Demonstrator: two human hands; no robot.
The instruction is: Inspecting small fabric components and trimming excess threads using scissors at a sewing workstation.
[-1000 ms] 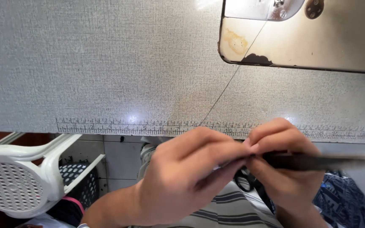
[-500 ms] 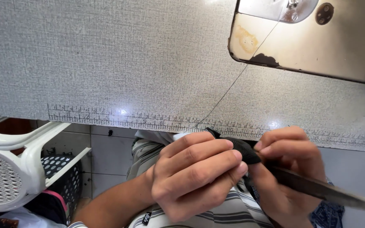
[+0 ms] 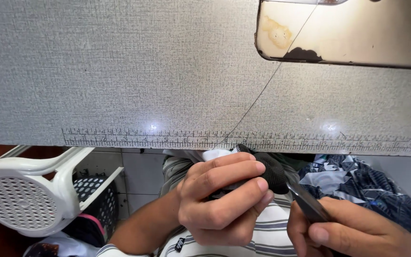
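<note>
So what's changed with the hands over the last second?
The hands have come apart. The left hand has dropped below the table edge and keeps its grip on the black cloth. The right hand has slid down and right, still holding the dark tool, whose tip now meets the cloth. The thread, white chair and machine base look unchanged.

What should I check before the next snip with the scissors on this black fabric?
1. Left hand pinching the black fabric: ok.
2. Right hand holding the scissors: ok.
3. Blade tip close to the fabric: ok.
4. Left fingers away from the blade: not ok, they sit right beside it.
5. Thread running across the table towards the fabric: ok; where it ends, cannot tell.
6. Blades open or closed: cannot tell.
</note>
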